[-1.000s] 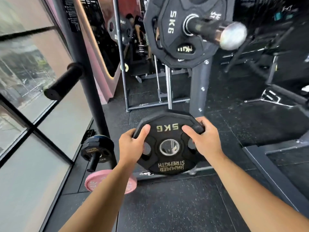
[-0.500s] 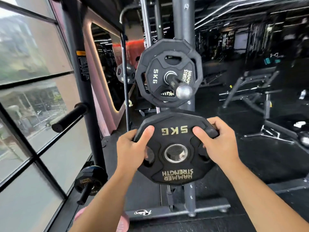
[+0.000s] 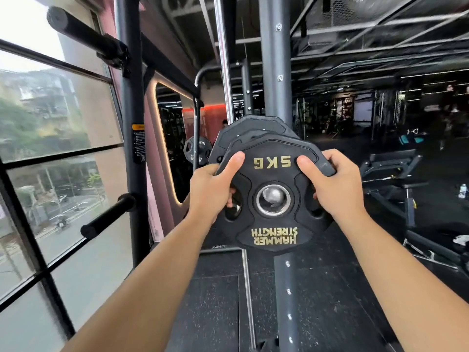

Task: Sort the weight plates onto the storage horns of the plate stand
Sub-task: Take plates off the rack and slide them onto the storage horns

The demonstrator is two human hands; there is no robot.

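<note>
Head view: my forearms reach up the middle of the frame to the stand.
Held plate: black 5 kg disc (image 3: 274,174), frame centre, upright, face toward me, lettering upside down.
Bore: lined up on the rounded steel end of the storage horn (image 3: 272,198), which shows through the hole. I cannot tell whether the tip has entered.
Left hand (image 3: 212,191): clamped on the plate's left edge, thumb across the face, fingers hooked through the grip slot.
Right hand (image 3: 337,189): clamped likewise on the right edge. Gripping both sides, I judge, keeps the disc square so the bore won't bind.
Stored plate (image 3: 253,128): matching black disc just behind mine, its rim showing above. Like goes with like.
Upright (image 3: 275,72): grey post, upper centre, carrying this horn.
Spare horns: bare black pegs, middle left (image 3: 109,215) and upper left (image 3: 83,34).
</note>
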